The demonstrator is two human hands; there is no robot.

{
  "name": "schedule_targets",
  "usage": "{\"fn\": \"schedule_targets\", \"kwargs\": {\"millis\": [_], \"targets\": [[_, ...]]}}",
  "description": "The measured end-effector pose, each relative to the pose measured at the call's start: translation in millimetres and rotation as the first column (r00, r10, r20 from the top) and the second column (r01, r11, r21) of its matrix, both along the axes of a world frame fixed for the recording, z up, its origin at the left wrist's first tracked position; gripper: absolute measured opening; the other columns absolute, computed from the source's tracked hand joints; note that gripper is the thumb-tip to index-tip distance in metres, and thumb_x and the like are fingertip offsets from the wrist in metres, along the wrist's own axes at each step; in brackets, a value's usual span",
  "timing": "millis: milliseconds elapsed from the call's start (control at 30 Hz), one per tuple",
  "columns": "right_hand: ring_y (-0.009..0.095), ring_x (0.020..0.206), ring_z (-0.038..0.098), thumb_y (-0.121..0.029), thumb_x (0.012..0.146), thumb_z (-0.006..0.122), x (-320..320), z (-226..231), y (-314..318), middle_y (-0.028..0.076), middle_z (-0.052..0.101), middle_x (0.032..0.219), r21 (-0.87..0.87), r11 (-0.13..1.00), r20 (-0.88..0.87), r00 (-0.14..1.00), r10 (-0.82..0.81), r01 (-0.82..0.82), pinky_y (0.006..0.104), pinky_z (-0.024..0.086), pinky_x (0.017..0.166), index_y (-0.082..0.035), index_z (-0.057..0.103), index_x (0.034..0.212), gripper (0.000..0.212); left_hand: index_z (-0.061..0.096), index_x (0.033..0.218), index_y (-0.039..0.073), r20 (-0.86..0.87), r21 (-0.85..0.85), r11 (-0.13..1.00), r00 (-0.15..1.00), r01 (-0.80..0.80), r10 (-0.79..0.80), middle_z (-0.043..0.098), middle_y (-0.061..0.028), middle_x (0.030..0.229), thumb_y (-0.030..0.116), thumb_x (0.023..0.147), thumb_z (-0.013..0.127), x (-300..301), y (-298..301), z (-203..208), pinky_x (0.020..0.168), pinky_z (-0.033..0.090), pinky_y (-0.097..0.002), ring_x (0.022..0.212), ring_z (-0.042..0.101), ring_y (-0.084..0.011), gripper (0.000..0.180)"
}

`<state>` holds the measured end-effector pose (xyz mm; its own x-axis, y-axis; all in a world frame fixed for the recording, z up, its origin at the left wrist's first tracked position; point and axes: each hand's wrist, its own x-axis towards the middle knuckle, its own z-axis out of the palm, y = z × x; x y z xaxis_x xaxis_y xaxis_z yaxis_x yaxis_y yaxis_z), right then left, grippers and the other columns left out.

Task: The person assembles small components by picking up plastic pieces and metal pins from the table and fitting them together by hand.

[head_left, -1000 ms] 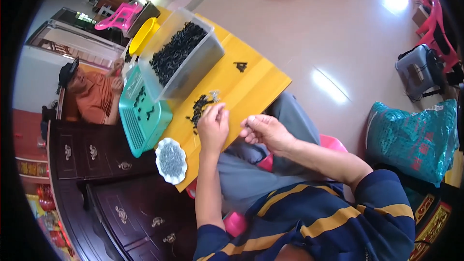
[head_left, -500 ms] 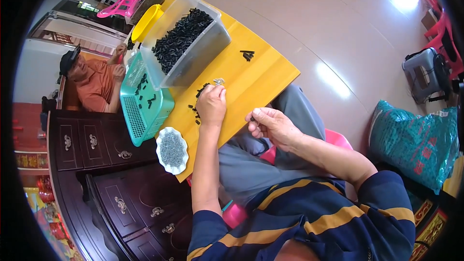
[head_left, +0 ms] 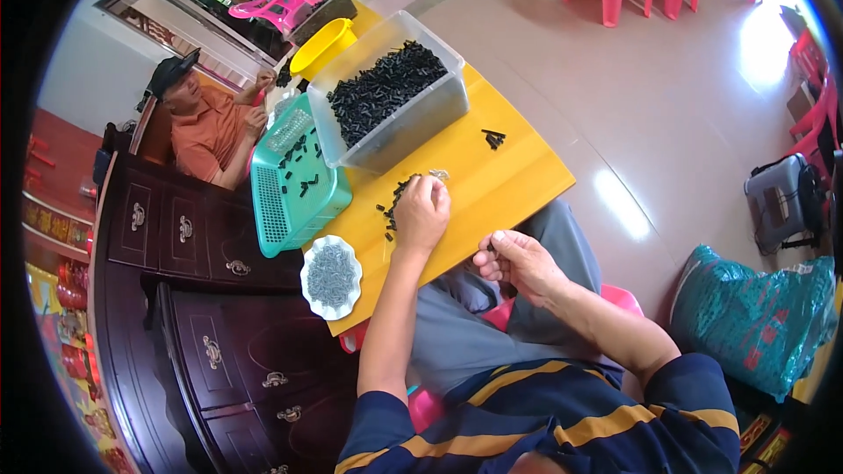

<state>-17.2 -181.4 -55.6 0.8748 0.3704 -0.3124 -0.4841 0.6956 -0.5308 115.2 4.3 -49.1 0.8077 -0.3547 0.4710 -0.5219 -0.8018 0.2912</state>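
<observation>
My left hand (head_left: 423, 213) rests on the yellow wooden table with its fingers curled down and closed. What they grip, if anything, is hidden. Loose small black tube-like pieces (head_left: 390, 220) lie beside it, and a few clear bits (head_left: 440, 174) sit just past the fingertips. Over my lap at the table's edge, my right hand (head_left: 522, 265) is closed, pinching a small black piece (head_left: 491, 247) between thumb and forefinger. A scalloped white dish (head_left: 306, 279) full of thin silvery pins stands at the table's near left corner.
A clear plastic bin (head_left: 413, 136) heaped with black pieces stands farther back. Next to it are a green basket (head_left: 329, 206) and a yellow tub (head_left: 321, 48). More black pieces (head_left: 493, 139) lie right. A person in orange (head_left: 206, 136) works across the table. Dark drawers (head_left: 219, 316) flank the left.
The whole view has shifted, so the table and bin appear farther right and lower. Both hands keep nearly the same pose, the left over the loose pieces and the right above my lap.
</observation>
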Motion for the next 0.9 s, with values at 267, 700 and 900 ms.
{"fn": "schedule_targets", "kwargs": {"millis": [267,700,900], "targets": [[0.007,0.074,0.065,-0.028,0.105,0.056,-3,-4,2,0.003,0.072,0.092,-0.047,0.999,0.046,0.999,-0.009,0.011,0.0226,0.054,0.07,-0.009,0.064,0.108,0.021,0.061,0.09,0.0,-0.358,-0.652,0.758,0.872,0.022,-0.334,0.062,-0.0089,0.088,0.002,0.089,0.061,-85,-23,45,0.066,0.051,-0.0284,0.075,0.063,-0.0158,0.002],[0.008,0.071,0.061,-0.03,0.106,0.055,-3,6,-3,-0.001,0.064,0.08,0.048,0.99,0.121,0.984,0.128,-0.134,0.0229,0.053,0.068,-0.009,0.063,0.1,0.023,0.06,0.092,0.0,-0.27,-0.699,0.703,0.863,0.129,-0.427,0.064,-0.0108,0.1,0.001,0.089,0.061,-110,-23,37,0.07,0.052,-0.0264,0.076,0.062,-0.0136,0.003],[0.005,0.071,0.058,-0.032,0.106,0.055,-4,-1,-1,-0.002,0.063,0.08,-0.142,0.988,0.216,0.973,0.086,-0.056,0.02,0.047,0.067,-0.009,0.062,0.098,0.025,0.066,0.096,-0.001,-0.24,-0.579,0.793,0.89,0.189,-0.387,0.068,-0.0111,0.094,-0.001,0.087,0.064,-108,-19,50,0.071,0.053,-0.0285,0.08,0.066,-0.0186,0.009]]}}
